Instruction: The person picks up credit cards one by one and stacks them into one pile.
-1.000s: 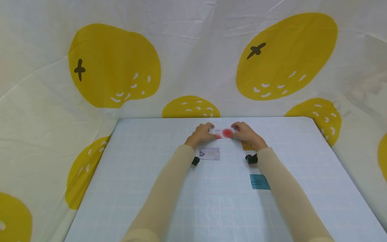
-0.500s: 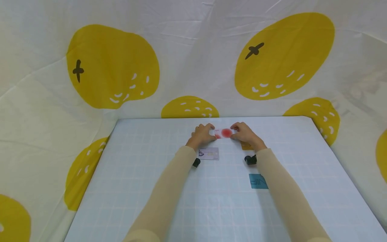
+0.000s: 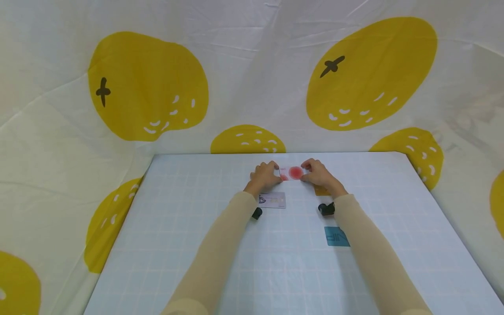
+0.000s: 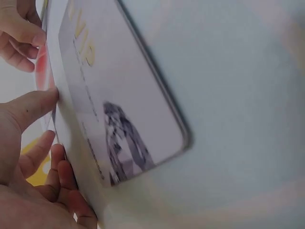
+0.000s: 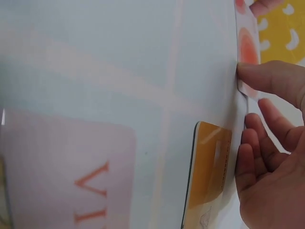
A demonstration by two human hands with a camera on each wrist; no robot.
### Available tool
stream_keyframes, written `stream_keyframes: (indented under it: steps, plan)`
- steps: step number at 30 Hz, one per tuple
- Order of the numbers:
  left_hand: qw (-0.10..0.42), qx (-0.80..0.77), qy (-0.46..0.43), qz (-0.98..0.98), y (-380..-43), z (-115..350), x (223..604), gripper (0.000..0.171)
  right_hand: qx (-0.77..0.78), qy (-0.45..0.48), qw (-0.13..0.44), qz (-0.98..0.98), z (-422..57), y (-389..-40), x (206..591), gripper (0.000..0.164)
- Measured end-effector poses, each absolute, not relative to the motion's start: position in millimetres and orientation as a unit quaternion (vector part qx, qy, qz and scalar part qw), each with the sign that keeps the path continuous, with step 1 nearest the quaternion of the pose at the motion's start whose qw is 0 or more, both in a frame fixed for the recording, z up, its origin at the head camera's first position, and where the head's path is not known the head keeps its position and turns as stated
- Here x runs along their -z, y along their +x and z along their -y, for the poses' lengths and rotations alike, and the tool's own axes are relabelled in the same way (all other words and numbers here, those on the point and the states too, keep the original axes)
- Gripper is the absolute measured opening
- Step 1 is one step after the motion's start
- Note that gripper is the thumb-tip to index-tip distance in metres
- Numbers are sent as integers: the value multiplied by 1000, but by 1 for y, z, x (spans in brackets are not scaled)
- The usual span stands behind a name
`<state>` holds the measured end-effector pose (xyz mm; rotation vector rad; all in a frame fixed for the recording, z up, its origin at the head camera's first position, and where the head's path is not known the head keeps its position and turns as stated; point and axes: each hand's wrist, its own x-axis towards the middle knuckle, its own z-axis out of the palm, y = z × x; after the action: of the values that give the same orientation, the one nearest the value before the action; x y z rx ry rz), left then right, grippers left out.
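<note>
A white card with red circles lies at the far side of the table, spanned by both hands. At its left end my left hand grips it, thumb on the near edge and fingers toward the far edge. My right hand holds the right end the same way; in the right wrist view its thumb presses the card's near edge while the other fingers curl loosely. Just nearer than the left hand is a pale purple VIP card, printed with a diamond-like picture.
An orange-yellow card lies partly hidden under the right wrist. Nearer, a teal card is partly covered by the right sleeve. Dark wrist cameras show at both wrists. A curtain with yellow fruit hangs behind the table's far edge.
Both hands stay at the ends of the red-circled card, with only slight finger shifts. The left wrist has edged a little to the right. The other cards have not moved.
</note>
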<state>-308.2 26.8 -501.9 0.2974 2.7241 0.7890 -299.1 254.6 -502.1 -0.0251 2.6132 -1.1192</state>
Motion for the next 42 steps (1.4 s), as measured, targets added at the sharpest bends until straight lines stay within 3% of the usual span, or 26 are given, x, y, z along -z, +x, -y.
stream_keyframes:
  steps: [17, 29, 42]
  plan:
    - [135, -317, 75, -936, -304, -33, 503, 29, 425, 7, 134, -895, -252, -293, 500, 39]
    - [156, -378, 48, -911, -303, -28, 495, 32, 434, 27, 137, -890, -250, -289, 496, 41]
    - [136, -441, 59, -885, -300, -19, 493, 36, 456, 31, 132, -880, -249, -281, 493, 42]
